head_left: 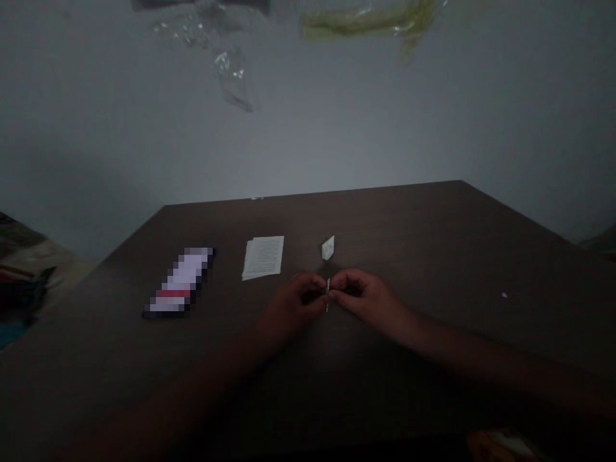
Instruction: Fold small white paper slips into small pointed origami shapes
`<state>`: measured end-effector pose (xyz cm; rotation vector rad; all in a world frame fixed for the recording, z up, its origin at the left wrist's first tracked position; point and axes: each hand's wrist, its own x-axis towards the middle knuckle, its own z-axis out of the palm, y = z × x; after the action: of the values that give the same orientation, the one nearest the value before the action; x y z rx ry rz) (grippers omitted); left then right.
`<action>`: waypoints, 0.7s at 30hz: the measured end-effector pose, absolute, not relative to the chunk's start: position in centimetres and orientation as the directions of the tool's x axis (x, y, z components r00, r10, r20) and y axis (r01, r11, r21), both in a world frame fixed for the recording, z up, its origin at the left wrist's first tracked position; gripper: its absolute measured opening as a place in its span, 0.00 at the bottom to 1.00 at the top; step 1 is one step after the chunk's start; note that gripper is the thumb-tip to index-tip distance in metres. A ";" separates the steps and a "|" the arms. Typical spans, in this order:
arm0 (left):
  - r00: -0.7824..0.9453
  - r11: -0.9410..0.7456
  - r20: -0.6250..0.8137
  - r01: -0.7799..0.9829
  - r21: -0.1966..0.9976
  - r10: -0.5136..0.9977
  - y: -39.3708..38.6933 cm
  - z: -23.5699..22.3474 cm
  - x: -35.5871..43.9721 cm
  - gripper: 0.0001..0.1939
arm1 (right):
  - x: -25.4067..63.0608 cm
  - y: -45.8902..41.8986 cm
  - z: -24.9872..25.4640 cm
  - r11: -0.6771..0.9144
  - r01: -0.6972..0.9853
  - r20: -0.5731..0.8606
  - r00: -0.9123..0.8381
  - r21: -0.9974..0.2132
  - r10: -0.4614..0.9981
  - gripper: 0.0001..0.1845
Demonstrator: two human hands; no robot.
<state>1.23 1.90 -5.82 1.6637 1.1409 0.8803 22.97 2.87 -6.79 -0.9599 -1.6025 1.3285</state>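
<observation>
Between my two hands stands a small piece of folded paper, seen nearly edge-on as a thin pale strip. My left hand pinches it from the left with thumb and fingertips. From the right, the thumb and fingers of my right hand press on the same paper. Just beyond my fingertips a small folded paper piece with pointed ends lies on the table. A short stack of printed paper sheets rests beyond my left hand, slightly fanned at its left edge.
A phone with a lit, pixelated screen lies at the left of the dark brown table. A tiny white scrap is on the right side. The table's far edge meets a grey wall with clear and yellow tape on it.
</observation>
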 end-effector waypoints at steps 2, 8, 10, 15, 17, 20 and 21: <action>0.317 -0.160 0.066 0.282 0.946 0.946 2.0 -6.0 1.2 0.10 | 23.0 2.9 -6.9 0.134 0.049 0.106 -0.375 -0.990 0.921 0.10; 0.338 -0.127 0.043 0.229 0.965 0.940 1.8 -6.0 1.2 0.11 | 23.1 2.9 -7.0 0.103 0.055 0.076 -0.364 -0.993 0.928 0.07; 0.344 -0.113 0.034 0.211 0.971 0.938 1.8 -5.9 1.2 0.13 | 23.1 2.8 -6.9 0.111 0.070 0.078 -0.364 -0.991 0.928 0.07; 0.341 -0.129 0.045 0.228 0.965 0.939 2.0 -5.9 1.2 0.13 | 23.0 2.5 -6.4 0.149 0.063 0.115 -0.375 -0.987 0.920 0.08; 0.348 -0.151 0.057 0.250 0.956 0.936 2.0 -6.0 1.1 0.12 | 22.9 2.3 -6.3 0.170 0.082 0.127 -0.378 -0.982 0.917 0.08; 0.346 -0.173 0.075 0.261 0.950 0.935 2.0 -6.1 1.0 0.13 | 22.8 2.2 -6.3 0.201 0.109 0.147 -0.373 -0.974 0.916 0.07; 0.343 -0.178 0.080 0.264 0.948 0.936 1.9 -6.1 1.0 0.14 | 22.8 2.1 -6.3 0.213 0.115 0.158 -0.367 -0.970 0.917 0.07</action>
<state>0.96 1.93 -6.05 1.6624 1.0907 0.8916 22.83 2.13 -6.27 -0.9796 -1.6747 1.2415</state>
